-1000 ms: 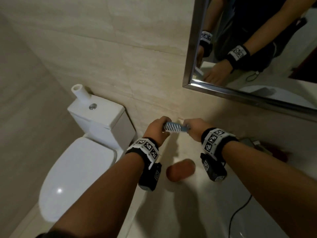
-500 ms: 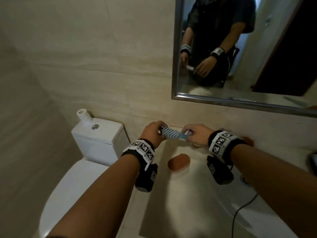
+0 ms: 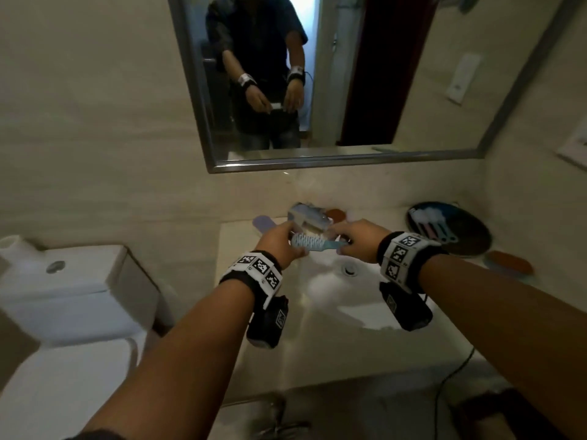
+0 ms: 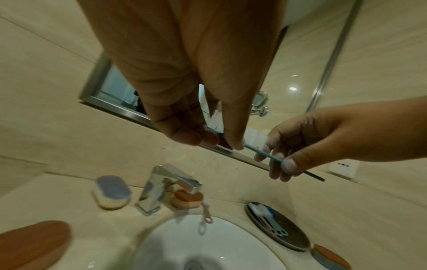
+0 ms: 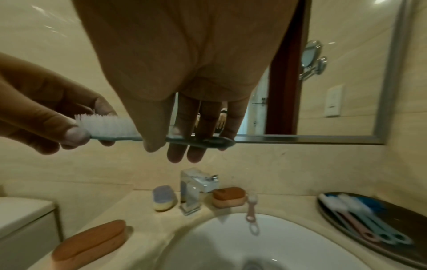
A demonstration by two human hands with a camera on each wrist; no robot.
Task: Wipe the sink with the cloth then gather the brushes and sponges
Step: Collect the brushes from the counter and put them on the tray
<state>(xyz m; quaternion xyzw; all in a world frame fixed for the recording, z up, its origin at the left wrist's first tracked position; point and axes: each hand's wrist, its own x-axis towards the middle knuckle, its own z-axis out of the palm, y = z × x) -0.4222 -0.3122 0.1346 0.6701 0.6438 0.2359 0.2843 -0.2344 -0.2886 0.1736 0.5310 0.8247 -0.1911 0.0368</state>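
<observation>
I hold a light-blue brush (image 3: 313, 244) with white bristles (image 5: 106, 127) level above the white sink (image 3: 320, 300), one hand at each end. My left hand (image 3: 293, 241) grips the bristle end, and my right hand (image 3: 338, 242) pinches the handle (image 4: 263, 153). A pink brush (image 5: 250, 210) lies across the sink's back rim. Beside the tap (image 5: 196, 188) sit a blue-and-yellow sponge (image 5: 163, 200) and an orange sponge (image 5: 228, 197). Another orange sponge (image 5: 90, 241) lies on the counter at the left. No cloth is plainly visible.
A dark oval tray (image 3: 467, 239) at the counter's back right holds several long brushes (image 5: 355, 219). One more orange sponge (image 3: 509, 263) lies just right of it. The toilet (image 3: 63, 300) stands to the left, and a mirror (image 3: 349, 74) hangs above.
The view has swung right from the toilet to the sink. Both hands carried the brush right, from the counter's left end to above the basin, still gripping its two ends.
</observation>
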